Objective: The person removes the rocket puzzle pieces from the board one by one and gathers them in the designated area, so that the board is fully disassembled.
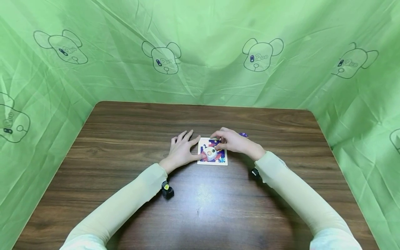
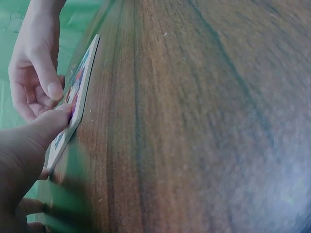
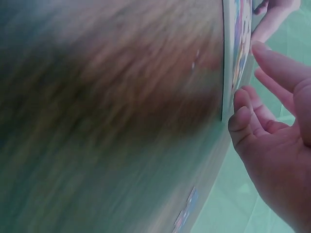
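A small square jigsaw board [image 1: 215,163] with a pale border and a colourful cartoon picture lies flat on the table. My left hand [image 1: 182,151] is at its left side with fingers spread, and the thumb rests on the picture. My right hand [image 1: 235,141] reaches over the board's upper right with fingers bent; its thumb [image 3: 262,51] points at the picture. No loose piece shows between the right fingers. Beyond that wrist lies a purple jigsaw piece [image 1: 243,134], partly hidden by the hand in the head view. The left wrist view shows the board [image 2: 82,104] nearly edge-on.
The brown wood-grain table [image 1: 131,139] extends around the board on all sides. Green cloth [image 1: 206,83] printed with bear-head outlines hangs behind the table and along both sides. A black wrist device [image 1: 167,190] is strapped under my left sleeve.
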Action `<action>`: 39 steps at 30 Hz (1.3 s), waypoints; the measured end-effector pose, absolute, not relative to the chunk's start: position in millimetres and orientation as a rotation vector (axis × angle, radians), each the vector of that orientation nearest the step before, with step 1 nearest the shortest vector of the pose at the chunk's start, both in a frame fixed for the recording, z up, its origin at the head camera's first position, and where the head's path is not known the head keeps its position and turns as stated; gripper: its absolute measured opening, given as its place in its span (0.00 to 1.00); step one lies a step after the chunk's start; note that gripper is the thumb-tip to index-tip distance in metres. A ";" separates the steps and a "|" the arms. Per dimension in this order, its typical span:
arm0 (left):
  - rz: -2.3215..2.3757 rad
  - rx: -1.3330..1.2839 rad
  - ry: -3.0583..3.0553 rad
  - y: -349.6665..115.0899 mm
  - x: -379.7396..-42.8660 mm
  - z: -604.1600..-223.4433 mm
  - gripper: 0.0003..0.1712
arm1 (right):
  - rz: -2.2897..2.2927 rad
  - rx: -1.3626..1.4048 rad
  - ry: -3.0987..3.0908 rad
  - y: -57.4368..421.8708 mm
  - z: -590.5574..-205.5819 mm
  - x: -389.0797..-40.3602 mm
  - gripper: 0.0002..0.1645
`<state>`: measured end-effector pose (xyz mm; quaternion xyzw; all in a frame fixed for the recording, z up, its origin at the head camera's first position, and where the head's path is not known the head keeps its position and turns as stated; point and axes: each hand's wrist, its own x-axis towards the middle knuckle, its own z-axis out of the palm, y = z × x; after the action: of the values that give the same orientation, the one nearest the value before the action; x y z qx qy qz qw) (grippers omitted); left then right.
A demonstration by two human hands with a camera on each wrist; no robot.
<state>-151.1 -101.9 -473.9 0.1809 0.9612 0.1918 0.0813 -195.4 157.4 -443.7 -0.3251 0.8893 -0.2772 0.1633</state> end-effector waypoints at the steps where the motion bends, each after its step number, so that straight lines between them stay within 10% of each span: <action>1: 0.574 0.540 2.871 -101.7 -151.1 -473.6 0.54 | -0.788 -0.931 2.528 156.0 -443.3 -195.1 0.27; 39: 0.460 0.321 3.022 -69.3 -147.2 -472.4 0.48 | -0.513 -0.940 2.319 142.5 -425.9 -209.7 0.28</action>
<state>-147.2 -69.3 -472.4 0.1045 0.9826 0.1497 0.0338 -209.7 142.5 -425.9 -0.3521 0.8691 -0.1921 0.2894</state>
